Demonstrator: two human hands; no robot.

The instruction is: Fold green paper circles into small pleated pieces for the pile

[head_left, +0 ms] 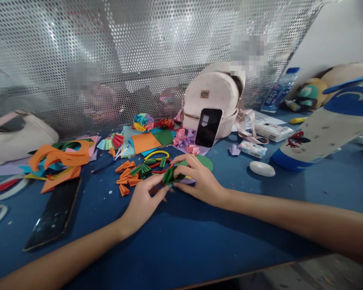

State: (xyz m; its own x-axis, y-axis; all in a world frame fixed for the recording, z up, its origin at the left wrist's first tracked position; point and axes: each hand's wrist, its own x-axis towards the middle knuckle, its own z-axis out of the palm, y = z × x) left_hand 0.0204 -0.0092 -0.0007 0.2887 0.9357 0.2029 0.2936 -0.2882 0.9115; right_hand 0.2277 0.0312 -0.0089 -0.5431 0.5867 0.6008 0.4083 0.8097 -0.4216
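Between my two hands is a piece of folded green paper (168,176), held just above the blue table (181,233). My left hand (145,199) pinches its lower left side with thumb and finger. From the right, my right hand (199,179) grips the same paper, its fingers curled over the top. Behind my right hand a flat green paper circle (206,162) shows in part. Close to my left hand lie folded orange paper pieces (127,175) and folded green pieces (142,170). Yellow and red loops (157,154) rest just beyond them.
A dark phone (56,213) and orange paper scraps (60,155) lie at left. A white backpack (210,94) with a phone (209,127) leaning on it stands behind. At right are a white-and-blue bottle (320,129), a white oval object (261,168) and tissue packs (274,131).
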